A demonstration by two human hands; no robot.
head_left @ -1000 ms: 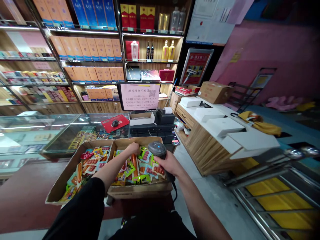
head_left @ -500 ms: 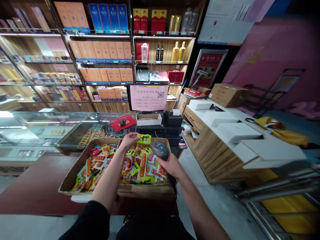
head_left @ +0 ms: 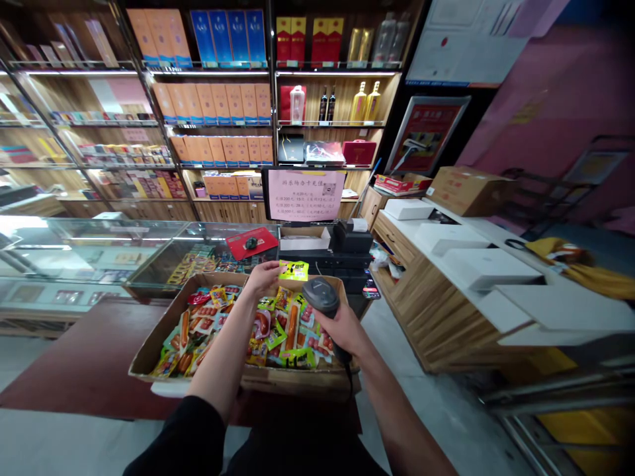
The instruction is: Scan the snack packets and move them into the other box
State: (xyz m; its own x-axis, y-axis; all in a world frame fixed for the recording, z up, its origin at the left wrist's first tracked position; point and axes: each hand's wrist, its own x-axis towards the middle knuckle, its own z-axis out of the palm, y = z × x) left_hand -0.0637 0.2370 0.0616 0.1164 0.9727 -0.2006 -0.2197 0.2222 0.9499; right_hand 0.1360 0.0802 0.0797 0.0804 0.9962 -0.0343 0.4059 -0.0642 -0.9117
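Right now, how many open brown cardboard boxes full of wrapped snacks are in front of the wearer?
2. The left box is partly hidden by the left forearm; the right box sits beside it, below the black handheld scanner in the right hand.

Head view: a wide look forward and steeply down from the person's own head.
The camera sits above the lap and faces away from the body, so both forearms enter low in the picture and stretch away from the lens. The left hand (head_left: 265,276) and right hand (head_left: 343,325) lie close, near the middle, over the open boxes (head_left: 297,380), whose contents are seen from above. Farther out come the glass counter (head_left: 30,241) and the pink sign (head_left: 305,198), almost face-on, then the tall shelves (head_left: 340,86), well back across the top. The wooden cabinet (head_left: 421,281) runs obliquely along the right, and the outer parts look stretched and slanted, with the upper right corner dark.
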